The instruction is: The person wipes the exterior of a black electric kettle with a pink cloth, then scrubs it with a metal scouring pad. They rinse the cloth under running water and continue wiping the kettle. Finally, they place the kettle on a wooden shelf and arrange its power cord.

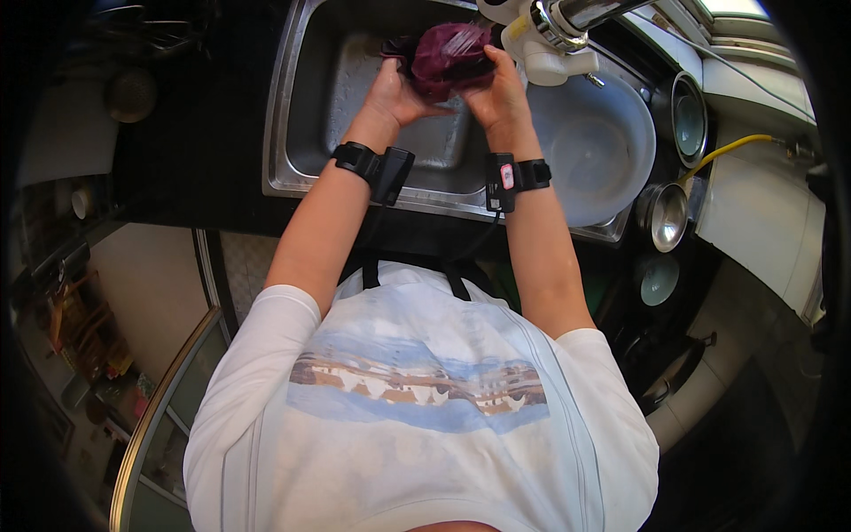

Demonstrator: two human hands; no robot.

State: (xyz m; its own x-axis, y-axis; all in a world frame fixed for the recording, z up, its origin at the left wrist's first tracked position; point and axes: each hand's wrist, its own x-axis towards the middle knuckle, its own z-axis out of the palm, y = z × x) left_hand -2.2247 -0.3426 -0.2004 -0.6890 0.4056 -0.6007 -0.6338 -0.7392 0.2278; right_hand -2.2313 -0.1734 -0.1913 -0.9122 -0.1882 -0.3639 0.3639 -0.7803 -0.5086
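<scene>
A piece of purple leaf vegetable, apparently red cabbage [452, 60], is held up between my two hands over the stainless steel sink [352, 126]. My left hand [395, 93] cups its left side, thumb upward. On its right side my right hand [495, 90] grips it with the thumb on top. Streaks of water run over its upper face, just left of the white faucet fitting [545, 56]. The fingers beneath the purple leaves are partly hidden. Water drops dot the sink floor.
A translucent plastic basin [598, 153] sits right of my right forearm, over the sink's right part. Beyond it stand metal bowls [667, 216] and a pale green bowl [659, 279]. A yellow hose [725, 149] runs by the wall. A black counter [193, 133] extends left.
</scene>
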